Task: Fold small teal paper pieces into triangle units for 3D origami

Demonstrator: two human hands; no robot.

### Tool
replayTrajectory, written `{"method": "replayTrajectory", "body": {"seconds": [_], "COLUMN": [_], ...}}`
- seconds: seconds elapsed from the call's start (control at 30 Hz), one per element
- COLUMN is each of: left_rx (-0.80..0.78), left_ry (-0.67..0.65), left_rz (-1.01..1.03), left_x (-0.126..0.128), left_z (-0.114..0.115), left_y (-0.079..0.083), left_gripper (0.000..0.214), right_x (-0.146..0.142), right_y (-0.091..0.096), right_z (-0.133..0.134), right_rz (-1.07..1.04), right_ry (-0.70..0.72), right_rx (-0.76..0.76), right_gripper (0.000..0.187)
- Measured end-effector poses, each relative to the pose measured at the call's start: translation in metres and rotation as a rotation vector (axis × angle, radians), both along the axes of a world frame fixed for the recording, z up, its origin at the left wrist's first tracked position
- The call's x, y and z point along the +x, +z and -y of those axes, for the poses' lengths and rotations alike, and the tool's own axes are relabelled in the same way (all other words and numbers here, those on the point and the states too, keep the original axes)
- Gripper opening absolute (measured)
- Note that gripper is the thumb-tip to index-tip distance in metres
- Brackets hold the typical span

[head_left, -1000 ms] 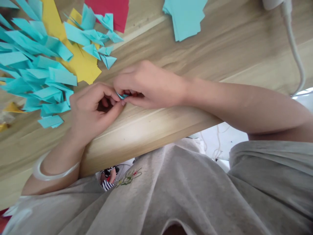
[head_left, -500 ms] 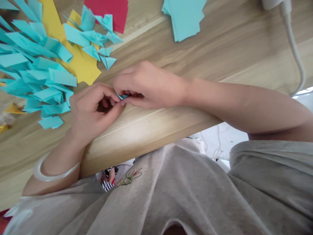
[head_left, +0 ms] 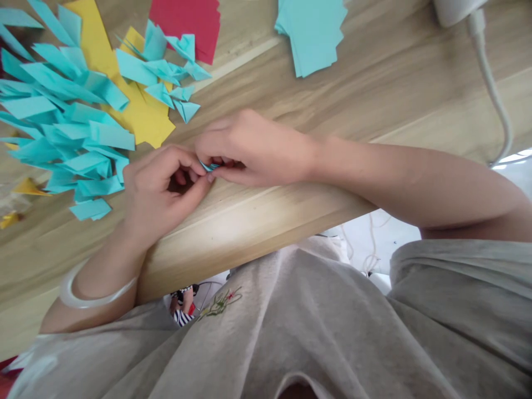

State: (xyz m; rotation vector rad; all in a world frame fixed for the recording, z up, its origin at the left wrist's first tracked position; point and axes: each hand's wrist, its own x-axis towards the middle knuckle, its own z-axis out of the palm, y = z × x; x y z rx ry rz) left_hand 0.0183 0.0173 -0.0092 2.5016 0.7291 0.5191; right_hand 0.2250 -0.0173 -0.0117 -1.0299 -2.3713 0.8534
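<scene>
Between my fingertips, low over the wooden table [head_left: 249,216], is a small folded piece of blue paper [head_left: 209,166], mostly covered by the fingers. My left hand [head_left: 162,188] pinches it between thumb and index finger from the left. From the right, my right hand [head_left: 253,147] pinches the same piece with its fingers curled in. Just beyond the hands lie several small folded blue paper triangles [head_left: 186,109]. A large heap of folded blue paper strips [head_left: 66,116] spreads to the left of my left hand.
Yellow paper sheets [head_left: 147,119] lie partly under the blue pieces. Behind them is a stack of red paper [head_left: 187,25]. A fanned stack of blue paper [head_left: 311,39] sits at the far side. A white plug with its cable [head_left: 492,88] is at the right.
Both hands keep their pinch on the blue paper with hardly any movement. The whole view has shifted slightly, the far side of the table showing a little lower.
</scene>
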Motion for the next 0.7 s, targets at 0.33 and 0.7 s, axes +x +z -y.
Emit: {"method": "replayTrajectory", "body": {"seconds": [0.33,0.7], "left_rx": [-0.002,-0.014], "left_ry": [0.013,0.034], "left_rz": [-0.004,-0.058], "left_x": [0.0,0.0], "left_z": [0.001,0.001], "left_y": [-0.002,0.001], "left_gripper": [0.011,0.009], "right_x": [0.002,0.0], "right_y": [-0.015,-0.01], "right_z": [0.0,0.0], "right_rz": [-0.11,-0.06], "right_ry": [-0.018,-0.018], "right_rx": [0.165,0.124], "right_gripper": [0.03,0.049]}}
